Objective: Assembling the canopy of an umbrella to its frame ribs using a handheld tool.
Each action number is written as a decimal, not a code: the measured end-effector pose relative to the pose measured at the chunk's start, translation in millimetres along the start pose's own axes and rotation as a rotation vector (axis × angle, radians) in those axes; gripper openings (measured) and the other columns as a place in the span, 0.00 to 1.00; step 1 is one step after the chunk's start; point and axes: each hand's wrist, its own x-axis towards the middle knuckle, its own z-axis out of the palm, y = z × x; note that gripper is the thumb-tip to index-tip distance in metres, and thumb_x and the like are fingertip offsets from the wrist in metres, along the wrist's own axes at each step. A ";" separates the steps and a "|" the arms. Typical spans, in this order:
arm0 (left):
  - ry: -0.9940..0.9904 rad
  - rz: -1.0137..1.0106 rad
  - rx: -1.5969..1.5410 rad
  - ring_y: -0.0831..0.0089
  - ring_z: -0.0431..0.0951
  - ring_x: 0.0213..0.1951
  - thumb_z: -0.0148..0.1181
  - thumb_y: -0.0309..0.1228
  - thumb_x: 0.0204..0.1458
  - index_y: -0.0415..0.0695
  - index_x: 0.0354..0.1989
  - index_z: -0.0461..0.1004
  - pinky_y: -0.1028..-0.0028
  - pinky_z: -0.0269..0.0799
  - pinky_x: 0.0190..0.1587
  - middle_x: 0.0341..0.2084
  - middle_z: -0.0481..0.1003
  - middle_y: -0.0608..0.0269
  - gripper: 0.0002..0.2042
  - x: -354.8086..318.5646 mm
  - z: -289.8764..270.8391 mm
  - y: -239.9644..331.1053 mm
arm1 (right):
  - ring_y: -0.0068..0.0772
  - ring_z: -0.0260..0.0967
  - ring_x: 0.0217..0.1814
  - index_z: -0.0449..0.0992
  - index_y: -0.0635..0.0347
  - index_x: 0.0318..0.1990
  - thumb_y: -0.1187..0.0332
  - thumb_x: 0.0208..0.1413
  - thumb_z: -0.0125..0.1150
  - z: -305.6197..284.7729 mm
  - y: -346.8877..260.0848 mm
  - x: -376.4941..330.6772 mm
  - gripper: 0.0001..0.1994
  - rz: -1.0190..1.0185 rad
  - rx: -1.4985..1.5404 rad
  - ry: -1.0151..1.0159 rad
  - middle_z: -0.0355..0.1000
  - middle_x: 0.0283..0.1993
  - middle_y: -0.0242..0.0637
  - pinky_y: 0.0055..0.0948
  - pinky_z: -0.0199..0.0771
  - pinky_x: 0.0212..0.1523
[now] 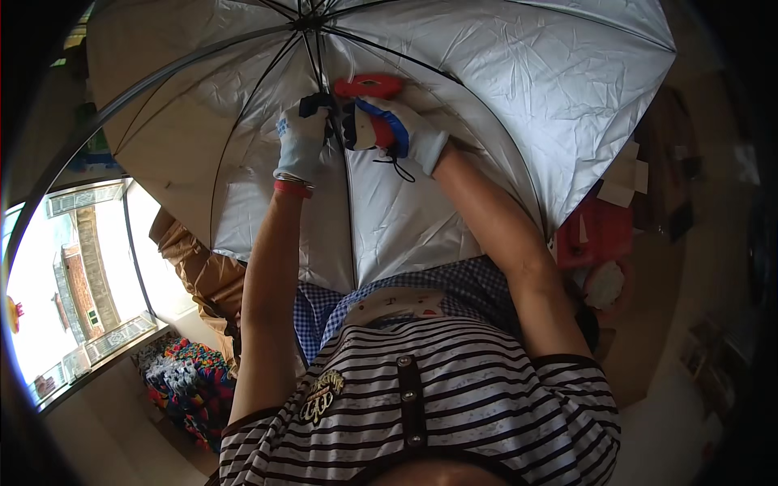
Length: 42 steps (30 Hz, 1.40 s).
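An opened umbrella (567,89) spreads over my lap, its silvery inside toward me and thin black ribs fanning from a dark hub (308,23). My left hand (304,138), in a pale glove with black fingertips, is closed around a black rib near the middle of the canopy. Just to its right, my right hand (409,130) is curled, also gloved, with a blue band across it. Red and white show by its fingers, but what it grips is unclear. A thin black cord (397,168) dangles below it. Behind both hands lies a red object (369,86) with a small hole.
A dark curved bar (105,121) arcs across the left side. Brown crumpled material (194,263) and a multicoloured fluffy pile (186,385) are beside me, near a bright window (81,283). At the right stand a red container (596,231) and a pink-rimmed round one (608,285).
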 end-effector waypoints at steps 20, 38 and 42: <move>-0.035 -0.099 -0.218 0.76 0.73 0.15 0.58 0.30 0.50 0.34 0.31 0.78 0.74 0.66 0.16 0.16 0.75 0.61 0.10 10.5 3.0 -28.5 | 0.20 0.73 0.27 0.71 0.51 0.49 0.48 0.54 0.58 19.9 -14.5 -19.8 0.22 0.104 -0.008 -0.026 0.76 0.34 0.28 0.20 0.65 0.10; -0.036 -0.023 -0.150 0.81 0.70 0.16 0.57 0.28 0.51 0.37 0.35 0.79 0.78 0.65 0.17 0.18 0.74 0.66 0.09 -0.6 5.0 -2.3 | 0.23 0.73 0.24 0.71 0.53 0.47 0.49 0.54 0.60 33.9 -21.3 -19.0 0.21 0.132 -0.010 0.076 0.76 0.34 0.32 0.22 0.65 0.09; -0.047 0.042 -0.113 0.81 0.71 0.17 0.57 0.28 0.51 0.37 0.37 0.79 0.78 0.66 0.19 0.18 0.74 0.66 0.09 -1.5 6.5 -6.0 | 0.24 0.72 0.25 0.72 0.54 0.47 0.51 0.54 0.60 30.3 -21.7 -11.2 0.20 0.150 0.040 0.076 0.76 0.35 0.32 0.23 0.68 0.13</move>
